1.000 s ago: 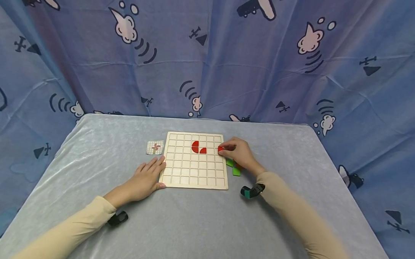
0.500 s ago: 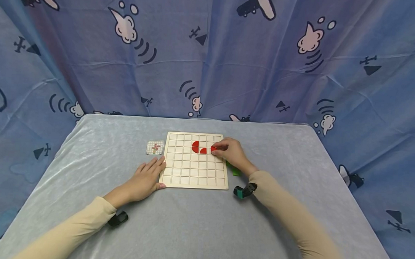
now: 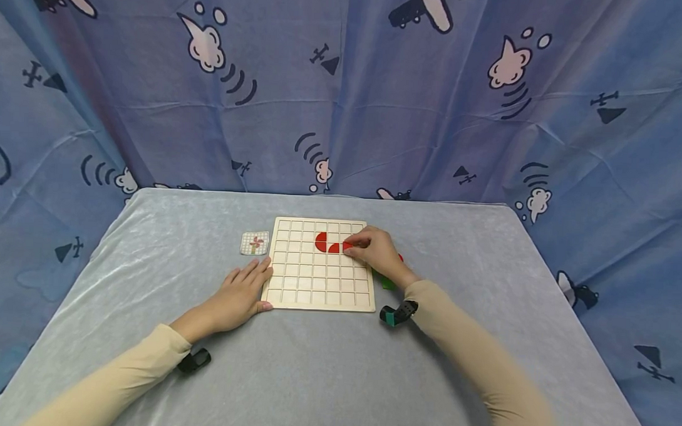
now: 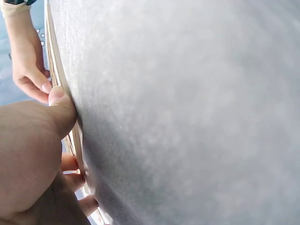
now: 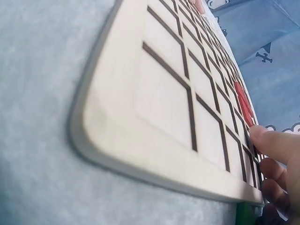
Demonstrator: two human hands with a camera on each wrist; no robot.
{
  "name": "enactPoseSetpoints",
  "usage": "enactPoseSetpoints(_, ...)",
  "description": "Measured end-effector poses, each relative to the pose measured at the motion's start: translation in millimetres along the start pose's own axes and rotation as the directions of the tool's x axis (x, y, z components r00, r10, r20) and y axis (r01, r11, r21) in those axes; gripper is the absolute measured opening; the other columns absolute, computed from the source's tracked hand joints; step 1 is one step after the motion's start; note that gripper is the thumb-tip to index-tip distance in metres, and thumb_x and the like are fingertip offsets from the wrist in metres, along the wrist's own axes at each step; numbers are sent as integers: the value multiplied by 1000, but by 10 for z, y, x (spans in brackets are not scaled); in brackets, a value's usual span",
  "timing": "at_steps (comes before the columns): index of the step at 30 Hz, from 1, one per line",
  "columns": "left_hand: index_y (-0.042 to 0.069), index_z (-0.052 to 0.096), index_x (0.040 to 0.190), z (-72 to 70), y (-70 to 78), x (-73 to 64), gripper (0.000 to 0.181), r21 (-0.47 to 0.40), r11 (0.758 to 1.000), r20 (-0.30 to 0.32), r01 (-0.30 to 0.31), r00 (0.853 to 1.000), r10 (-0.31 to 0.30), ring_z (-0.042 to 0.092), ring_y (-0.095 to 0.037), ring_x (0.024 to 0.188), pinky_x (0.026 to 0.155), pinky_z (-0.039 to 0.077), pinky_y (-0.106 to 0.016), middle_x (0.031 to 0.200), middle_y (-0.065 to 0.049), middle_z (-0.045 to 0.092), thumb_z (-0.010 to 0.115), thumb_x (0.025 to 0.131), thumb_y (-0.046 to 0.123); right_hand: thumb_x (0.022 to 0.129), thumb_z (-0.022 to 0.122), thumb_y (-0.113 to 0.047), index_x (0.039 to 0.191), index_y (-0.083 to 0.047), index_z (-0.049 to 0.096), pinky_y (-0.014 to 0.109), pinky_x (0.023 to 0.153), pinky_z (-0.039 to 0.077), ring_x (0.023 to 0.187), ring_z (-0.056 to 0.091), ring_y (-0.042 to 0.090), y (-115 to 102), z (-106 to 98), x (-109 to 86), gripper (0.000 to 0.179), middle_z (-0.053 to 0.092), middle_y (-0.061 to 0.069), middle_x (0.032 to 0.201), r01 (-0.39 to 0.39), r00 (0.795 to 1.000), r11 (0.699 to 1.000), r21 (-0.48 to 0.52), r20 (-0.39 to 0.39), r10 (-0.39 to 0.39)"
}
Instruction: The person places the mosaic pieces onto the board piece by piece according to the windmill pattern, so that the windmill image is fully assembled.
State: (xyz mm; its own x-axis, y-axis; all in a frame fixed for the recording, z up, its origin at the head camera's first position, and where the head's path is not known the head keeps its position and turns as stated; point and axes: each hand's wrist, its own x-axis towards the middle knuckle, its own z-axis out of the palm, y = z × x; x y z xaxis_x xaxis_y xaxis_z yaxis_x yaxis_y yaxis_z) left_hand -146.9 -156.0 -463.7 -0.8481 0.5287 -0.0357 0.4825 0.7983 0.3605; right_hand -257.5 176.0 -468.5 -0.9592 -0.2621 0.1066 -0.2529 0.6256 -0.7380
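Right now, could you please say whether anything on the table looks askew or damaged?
Nothing stands out: the placed red pieces sit within squares of the board, and the card lies beside it. The green pieces are mostly hidden.

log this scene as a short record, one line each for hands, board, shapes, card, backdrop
left hand: touches the left side of the wooden grid board
right hand: pinches a red piece over the board's right part
shapes on board: red half-disc, red quarter-round
right of board: green pieces, partly hidden by the right arm
left of board: card with printed grid and small picture
backdrop: blue patterned curtain
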Motion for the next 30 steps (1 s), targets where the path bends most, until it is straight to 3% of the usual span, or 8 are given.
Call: enactPoseSetpoints(30,-2,31,153,8,-3,-11,73,6,1000,-7,-6,1000,6,19,-44,152,115,21,-69,165,-19,18,58,98,38,83,82,-22,106,-14,79,28,70,40,78,48,18,-32,33,-4,24,65,7,95,-16,1000,1000,-27,7,17)
